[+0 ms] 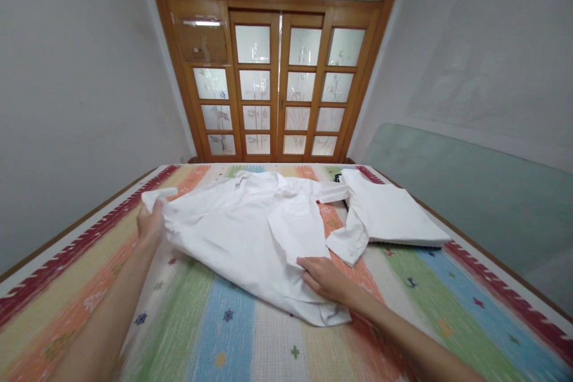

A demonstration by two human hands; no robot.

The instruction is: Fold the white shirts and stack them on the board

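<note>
A white long-sleeved shirt (pixel 237 221) lies loosely spread in front of me, its collar at the far side. My left hand (pixel 150 224) is closed around the shirt at its left side, holding a bunched bit of cloth slightly raised. Near the front panel's edge, my right hand (pixel 324 277) grips the fabric, with the fingertips partly hidden. One sleeve reaches to the right and bends back toward me, its cuff (pixel 351 245) resting beside a stack of folded white clothing (pixel 394 209).
Beneath everything is a striped, patterned cloth (pixel 188 316) covering a broad flat surface. Wooden doors with glass panes (pixel 280 83) stand beyond the far edge. A pale green panel (pixel 465 185) leans along the right wall; a plain wall (pixel 80 83) rises at the left.
</note>
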